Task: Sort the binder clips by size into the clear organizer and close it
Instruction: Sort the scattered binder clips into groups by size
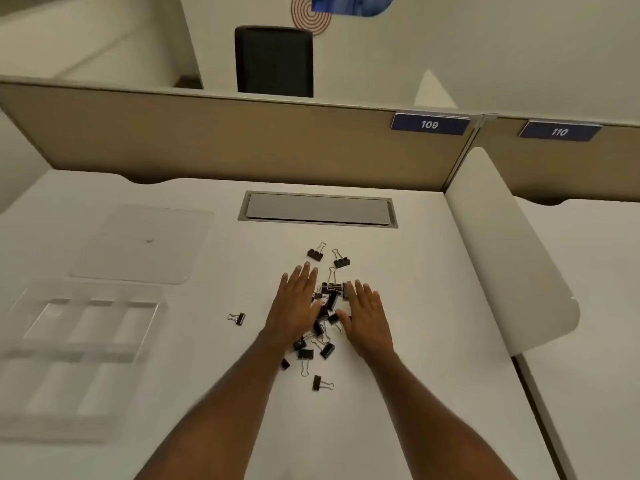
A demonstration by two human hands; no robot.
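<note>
Light: soft, even, warm-tinted, moderately dim
Shadows: faint, just beside the forearms
Glare: none on the desk (433, 341)
Sharpness: slightly soft overall; clear organizer (79, 351) near left smeared
Distortion: wide-angle bending of partition (242, 140), far edges

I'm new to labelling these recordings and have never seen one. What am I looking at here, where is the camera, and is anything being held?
There is no machine: a person works with bare hands, and the single camera sits on their head, looking forward and down, so you see their own arms reaching out. The left hand and right hand lie flat with straight fingers on either side of a pile of black binder clips on the white desk. Neither has a grip on anything. A few clips lie apart, such as one stray clip to the left. Further left sits the clear organizer with empty compartments, and behind it its clear lid lies flat on the desk. Sorting has not begun.
</note>
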